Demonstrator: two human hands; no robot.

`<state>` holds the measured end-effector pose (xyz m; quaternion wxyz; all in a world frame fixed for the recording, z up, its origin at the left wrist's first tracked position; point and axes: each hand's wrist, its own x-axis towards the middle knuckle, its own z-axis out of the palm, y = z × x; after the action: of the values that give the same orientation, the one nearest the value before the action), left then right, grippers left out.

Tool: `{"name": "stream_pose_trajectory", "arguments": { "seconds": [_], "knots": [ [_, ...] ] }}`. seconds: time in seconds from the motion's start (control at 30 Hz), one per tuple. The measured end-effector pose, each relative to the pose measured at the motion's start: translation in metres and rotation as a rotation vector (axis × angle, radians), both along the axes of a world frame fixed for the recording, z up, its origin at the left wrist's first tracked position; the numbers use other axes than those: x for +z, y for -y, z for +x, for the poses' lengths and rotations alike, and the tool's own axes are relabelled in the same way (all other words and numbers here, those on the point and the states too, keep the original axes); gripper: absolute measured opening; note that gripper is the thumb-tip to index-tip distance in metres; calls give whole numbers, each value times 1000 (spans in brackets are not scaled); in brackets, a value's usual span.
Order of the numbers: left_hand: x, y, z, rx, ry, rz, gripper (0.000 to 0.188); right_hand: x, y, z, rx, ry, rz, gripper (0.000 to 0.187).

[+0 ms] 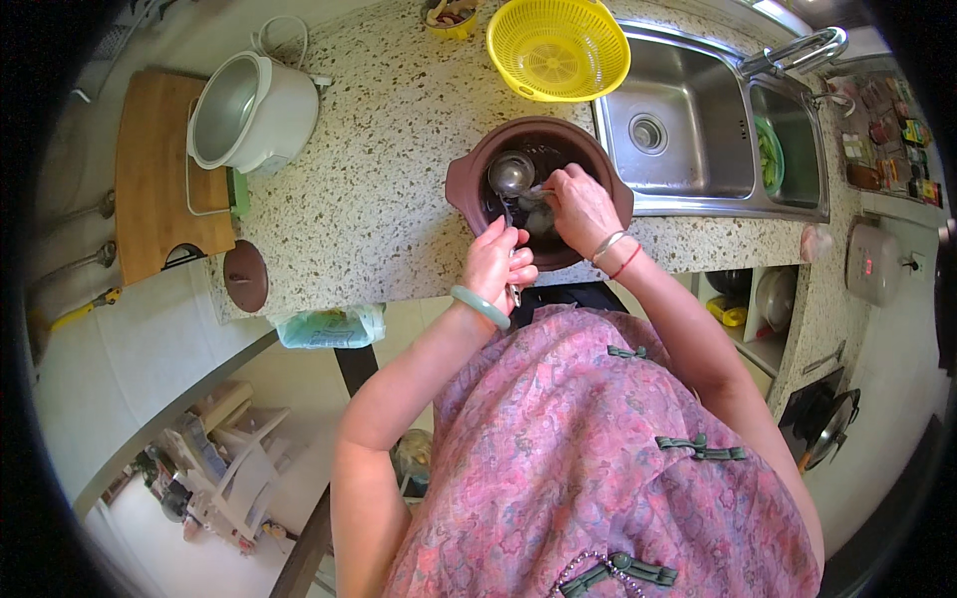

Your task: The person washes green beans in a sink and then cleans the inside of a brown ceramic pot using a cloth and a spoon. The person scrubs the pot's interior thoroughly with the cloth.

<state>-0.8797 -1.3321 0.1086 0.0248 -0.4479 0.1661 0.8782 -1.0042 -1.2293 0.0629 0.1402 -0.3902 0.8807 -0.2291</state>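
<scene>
On the counter's front part stands a reddish-brown pot (461, 181) with two side lugs and dark liquid inside. A metal ladle (511, 172) has its round bowl over the pot, and its handle runs back toward me. My left hand (495, 255), with a pale green bangle at the wrist, is closed around that handle. Reaching in from the right, my right hand (586, 211) has its fingers pinched beside the ladle's bowl. A small pale, shiny thing shows at those fingertips, but its kind is unclear. Light patches below it in the pot may be reflections.
Behind the pot is a yellow colander (558, 60), next to a steel sink (688, 130) with a tap (797, 50). At left stand a white cooker pot (259, 110), a wooden board (159, 179) and a brown lid (245, 276). A plastic bag (329, 327) hangs at the counter's front edge.
</scene>
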Motion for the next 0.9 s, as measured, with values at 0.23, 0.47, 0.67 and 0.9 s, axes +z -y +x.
{"name": "stream_pose_trajectory", "arguments": {
  "seconds": [0.23, 0.47, 0.67, 0.9],
  "knots": [
    [5, -1, -3, -118, 9, -81, 65, -5, 14, -8, 3, -147, 253, 15],
    [-1, 5, 8, -117, -24, -32, 70, 3, 18, -5, -226, 263, -352, 15],
    [4, 1, 7, -185, -87, 93, 35, -20, 26, 15, 35, 116, -94, 40],
    [5, 2, 9, -131, -76, 79, 20, -20, 29, 18, 225, -93, -14, 34]
  ]
}}
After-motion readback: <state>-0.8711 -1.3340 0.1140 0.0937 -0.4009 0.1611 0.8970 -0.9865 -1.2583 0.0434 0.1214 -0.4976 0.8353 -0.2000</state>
